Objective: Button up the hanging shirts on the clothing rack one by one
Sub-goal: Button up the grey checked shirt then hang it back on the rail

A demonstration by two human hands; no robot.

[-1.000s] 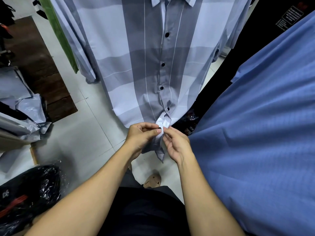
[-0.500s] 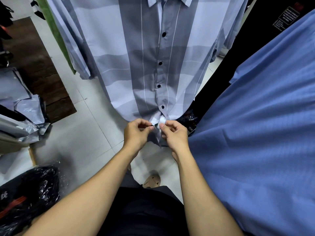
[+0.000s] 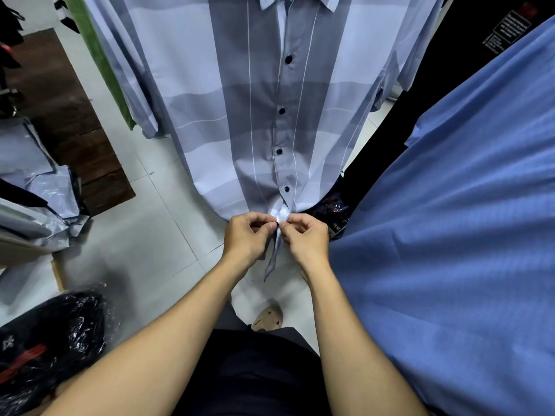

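The bottom button of the striped shirt is pinched by the left hand. The placket edge is gripped by the curled fingers of the right hand.

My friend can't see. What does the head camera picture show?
Two hands, the left hand and right hand, pinch the bottom button of a hanging grey striped shirt; four buttons above look fastened. A blue shirt hangs on the right.

**Soft, even indoor light with wide-angle bending**

Diffuse light falls from above, bright on the pale tiled floor and leaving soft shadows there. The crinkled black plastic bag glints. Edges bow outward; the blue fabric close on the right looks slightly soft.
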